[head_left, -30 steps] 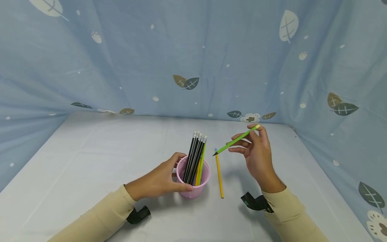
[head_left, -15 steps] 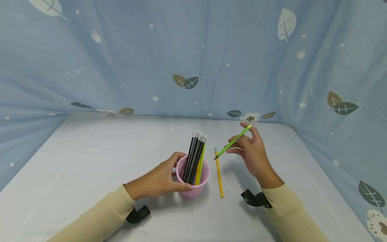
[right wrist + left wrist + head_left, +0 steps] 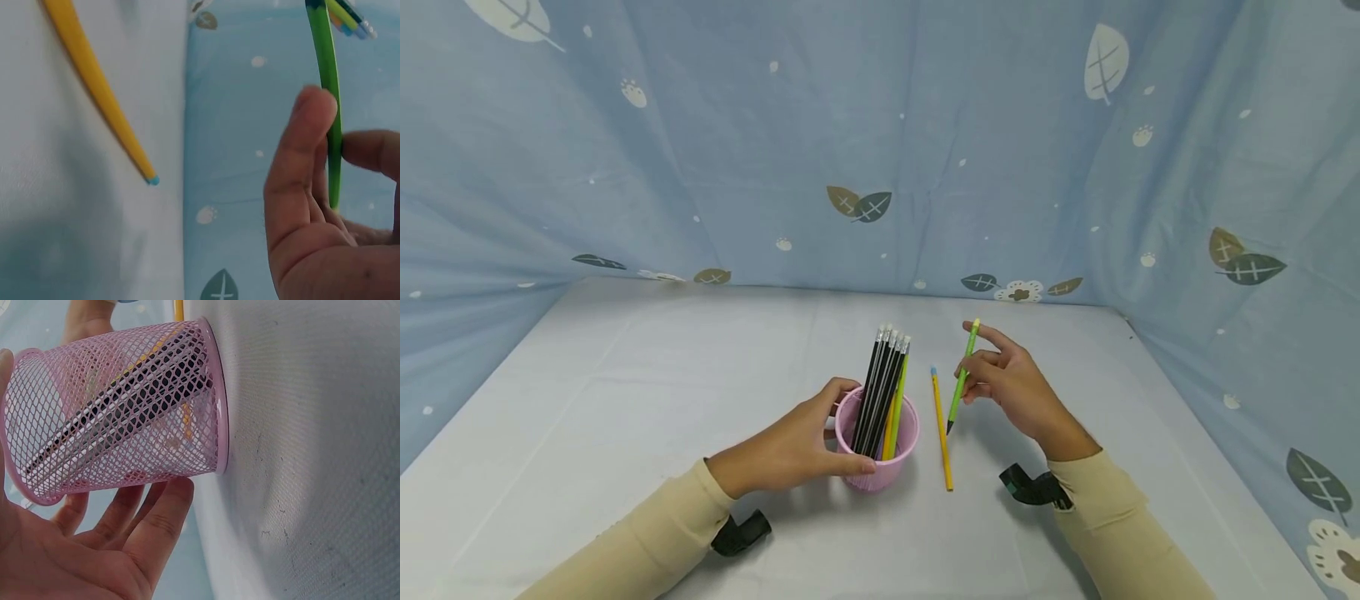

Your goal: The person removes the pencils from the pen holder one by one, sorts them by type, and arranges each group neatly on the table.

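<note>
My left hand grips a pink mesh pencil cup from its left side, thumb at the near rim. Inside lean several black pencils with white erasers, plus a light green pencil and some yellow. To the right, above the table, my right hand pinches a green pencil between thumb and fingers. Its dark tip points down and its pale yellow end is up, near the index fingertip. Between cup and right hand, a yellow pencil with a blue end lies on the table.
The white-covered table runs back to a blue curtain printed with leaves, which also hangs along both sides. Dark straps with black pieces sit at both wrists.
My right hand has moved left and turned the green pencil from a slant to nearly upright, tip lower, beside the yellow pencil. The left hand and the cup have stayed in place.
</note>
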Demonstrator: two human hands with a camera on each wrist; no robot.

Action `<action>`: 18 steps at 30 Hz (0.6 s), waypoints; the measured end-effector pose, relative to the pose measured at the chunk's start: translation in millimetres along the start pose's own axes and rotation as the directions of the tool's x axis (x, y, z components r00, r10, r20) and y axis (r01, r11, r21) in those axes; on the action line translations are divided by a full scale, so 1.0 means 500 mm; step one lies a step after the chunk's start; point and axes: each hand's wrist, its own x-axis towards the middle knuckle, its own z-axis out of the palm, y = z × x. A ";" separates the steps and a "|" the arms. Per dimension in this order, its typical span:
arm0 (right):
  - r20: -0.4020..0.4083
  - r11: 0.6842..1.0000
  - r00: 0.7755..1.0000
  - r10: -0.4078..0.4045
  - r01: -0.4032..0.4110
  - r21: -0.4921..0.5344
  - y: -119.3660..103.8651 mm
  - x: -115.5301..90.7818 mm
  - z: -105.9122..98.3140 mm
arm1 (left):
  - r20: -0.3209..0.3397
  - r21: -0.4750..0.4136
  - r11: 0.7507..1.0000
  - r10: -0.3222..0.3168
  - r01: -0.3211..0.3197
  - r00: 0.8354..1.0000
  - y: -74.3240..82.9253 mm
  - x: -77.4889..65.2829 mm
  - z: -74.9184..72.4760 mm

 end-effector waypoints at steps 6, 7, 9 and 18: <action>0.099 0.997 0.994 0.036 -0.029 -0.068 0.014 0.007 -0.007 | 0.002 0.005 1.000 0.028 -0.028 1.000 -0.001 0.001 -0.001; 0.109 0.995 0.993 0.047 -0.038 -0.088 0.017 0.008 -0.008 | 0.004 0.005 1.000 0.029 -0.029 1.000 -0.002 0.001 -0.001; 0.127 0.991 0.990 0.070 -0.054 -0.122 0.022 0.011 -0.010 | 0.003 0.006 1.000 0.020 -0.020 1.000 -0.002 0.001 -0.001; 0.187 0.975 0.973 0.134 -0.097 -0.198 0.048 0.016 -0.016 | 0.002 -0.012 1.000 0.007 -0.007 1.000 -0.001 0.000 0.002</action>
